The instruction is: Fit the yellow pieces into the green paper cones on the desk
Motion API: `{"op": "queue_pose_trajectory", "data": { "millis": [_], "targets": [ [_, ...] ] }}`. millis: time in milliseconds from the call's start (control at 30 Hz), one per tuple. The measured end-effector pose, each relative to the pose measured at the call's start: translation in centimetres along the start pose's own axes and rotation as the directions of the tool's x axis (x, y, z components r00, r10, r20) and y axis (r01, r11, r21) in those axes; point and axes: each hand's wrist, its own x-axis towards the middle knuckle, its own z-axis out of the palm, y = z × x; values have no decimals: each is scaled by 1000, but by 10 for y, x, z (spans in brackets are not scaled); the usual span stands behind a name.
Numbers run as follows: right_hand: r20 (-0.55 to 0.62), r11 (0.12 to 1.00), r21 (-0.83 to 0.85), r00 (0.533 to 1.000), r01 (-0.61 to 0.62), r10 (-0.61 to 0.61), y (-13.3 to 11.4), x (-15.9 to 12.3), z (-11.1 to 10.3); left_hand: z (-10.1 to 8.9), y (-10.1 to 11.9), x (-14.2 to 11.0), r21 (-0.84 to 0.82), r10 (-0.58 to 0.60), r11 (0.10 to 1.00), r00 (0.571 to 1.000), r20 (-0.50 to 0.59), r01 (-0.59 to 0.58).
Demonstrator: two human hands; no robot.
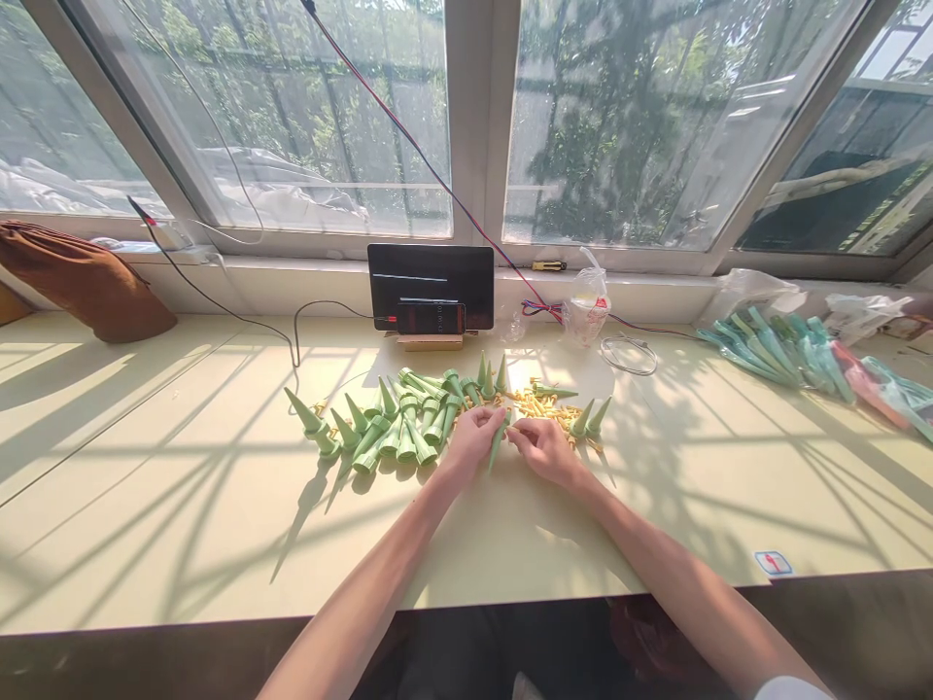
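Green spike (pixel 496 451) pinched in left grip (pixel 475 435); right grip (pixel 543 449) just beside, hold unclear.

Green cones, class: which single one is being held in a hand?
The cone in the left hand, narrow end pointing toward the near edge of the table; the other cones lie or stand on it.

Free tabletop (pixel 196 486) to the left, crowded green cones (pixel 406 443) mid-table.

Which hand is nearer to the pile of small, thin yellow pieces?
Right. The right hand is just in front of the pile; the left hand is farther, to its left.
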Motion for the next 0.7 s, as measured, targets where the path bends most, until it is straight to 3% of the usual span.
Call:
{"op": "queue_pose_trajectory", "data": {
  "millis": [100, 167, 267, 367, 533, 600, 700],
  "targets": [
    [50, 982, 141, 992, -125, 119, -1, 1, 1, 0, 0, 0, 7, 53, 999, 998, 22, -53],
    [122, 921, 290, 964, -261, 235, 0, 2, 1, 1, 1, 0, 31, 80, 996, 997, 12, -81],
    [271, 742, 504, 897, -441, 349, 1, 3, 2, 2, 2, 0, 95, 140, 986, 990, -18, -137],
    [376, 547, 661, 858, -513, 351, 3, 4, 0, 4, 3, 1, 182, 242, 956, 969, -56, -228],
    [525, 252, 741, 771, -622, 359, 7, 8, -4, 6, 2, 0, 236, 339, 918, 939, -53, -318],
    [543, 215, 745, 761, -631, 354, 8, 8, -5, 6, 1, 1, 228, 345, 917, 937, -44, -327],
    [495, 283, 758, 800, -588, 340, 8, 6, -4, 6, 1, 1, 227, 345, 918, 938, -46, -326]
  ]
}}
